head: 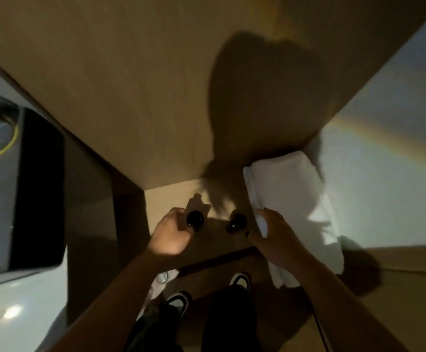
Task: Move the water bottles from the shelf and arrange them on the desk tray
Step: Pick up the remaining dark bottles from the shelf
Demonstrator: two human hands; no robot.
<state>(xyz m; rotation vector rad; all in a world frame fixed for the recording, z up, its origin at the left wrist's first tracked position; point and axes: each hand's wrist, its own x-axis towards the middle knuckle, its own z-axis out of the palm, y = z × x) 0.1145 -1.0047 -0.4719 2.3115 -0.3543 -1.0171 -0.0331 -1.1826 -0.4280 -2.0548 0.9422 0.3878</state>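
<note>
Two dark-capped bottles, a left bottle point(194, 219) and a right bottle point(236, 223), are standing low in the centre of the frame on the wooden shelf point(171, 199), and the left hand point(171, 233) is curling round the first while the right hand point(267, 231) is closing beside the second, its grip unclear. Only glossy black tops are showing, bodies hidden. A white towel point(290, 194) is lying just right. Nothing appears moved yet; no tray is showing

Two water bottles with round glossy black caps stand upright on the light wooden shelf point(171, 199), seen from straight above. The left bottle point(194, 219) sits near the shelf's left wall, the right bottle point(236, 223) just beside it, apart. Bodies are too dim to make out.
</note>
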